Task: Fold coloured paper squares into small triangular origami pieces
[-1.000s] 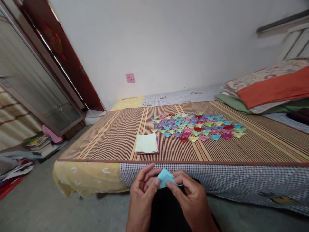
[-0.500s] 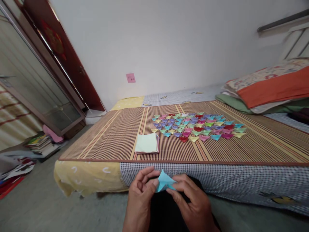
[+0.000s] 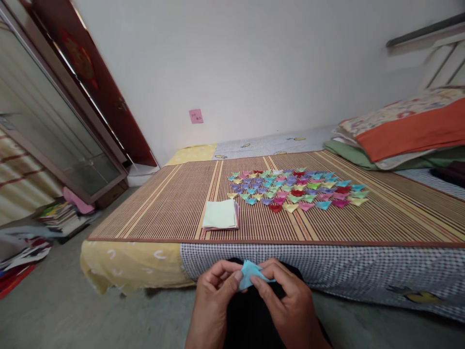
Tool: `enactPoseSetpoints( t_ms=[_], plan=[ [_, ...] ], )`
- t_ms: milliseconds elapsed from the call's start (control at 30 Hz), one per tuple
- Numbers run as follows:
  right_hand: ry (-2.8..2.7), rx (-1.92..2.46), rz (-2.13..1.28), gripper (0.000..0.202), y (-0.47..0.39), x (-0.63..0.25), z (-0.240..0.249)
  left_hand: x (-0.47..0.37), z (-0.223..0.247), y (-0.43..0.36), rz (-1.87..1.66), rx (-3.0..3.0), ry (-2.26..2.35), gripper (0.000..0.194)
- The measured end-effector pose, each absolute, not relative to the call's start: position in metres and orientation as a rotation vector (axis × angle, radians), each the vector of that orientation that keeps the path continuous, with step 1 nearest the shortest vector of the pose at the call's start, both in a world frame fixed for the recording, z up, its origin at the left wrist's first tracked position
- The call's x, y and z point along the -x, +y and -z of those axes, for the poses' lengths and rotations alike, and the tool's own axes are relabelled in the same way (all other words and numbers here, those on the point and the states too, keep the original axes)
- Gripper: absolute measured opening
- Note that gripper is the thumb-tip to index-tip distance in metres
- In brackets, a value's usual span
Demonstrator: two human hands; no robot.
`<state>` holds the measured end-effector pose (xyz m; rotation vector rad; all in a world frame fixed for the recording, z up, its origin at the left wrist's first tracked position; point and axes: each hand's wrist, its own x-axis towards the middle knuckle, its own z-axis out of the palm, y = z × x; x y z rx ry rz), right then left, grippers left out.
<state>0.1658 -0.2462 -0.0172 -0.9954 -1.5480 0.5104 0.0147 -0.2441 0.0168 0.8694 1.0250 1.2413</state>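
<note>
A piece of light-blue folded paper is held between both hands, low in the head view, just off the bed's front edge. My left hand pinches its left side with thumb and fingers. On the right side, my right hand grips it, the thumb pressed on the front face. Farther back on the mat, several small folded paper pieces in many colours lie in rows. To their left sits a stack of square paper sheets, a pale one on top.
A striped woven mat covers the bed. Folded bedding with an orange band lies at the right. A pink note is stuck on the wall. Books are piled on the left near the glazed door.
The blue paper looks smaller and more folded over. My right thumb has moved left and up onto its front, and the hands are closer together.
</note>
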Motion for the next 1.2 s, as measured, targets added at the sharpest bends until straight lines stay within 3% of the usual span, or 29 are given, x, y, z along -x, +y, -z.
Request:
enactPoseSetpoints(
  t_ms=[767, 1000, 1200],
  plan=[
    [-1.577, 1.070, -0.582, 0.026, -0.249, -0.158, 0.016, -0.019, -0.012, -0.247, -1.296, -0.992, 1.214, 0.037],
    [-1.513, 1.029, -0.636, 0.021, -0.248, -0.159, 0.011, -0.013, -0.007, -0.246, -1.332, -1.016, 1.263, 0.032],
    [-1.297, 1.033, -0.830, 0.018, -0.247, -0.158, 0.018, -0.016, -0.007, -0.249, -1.434, -0.964, 1.299, 0.033]
  ],
)
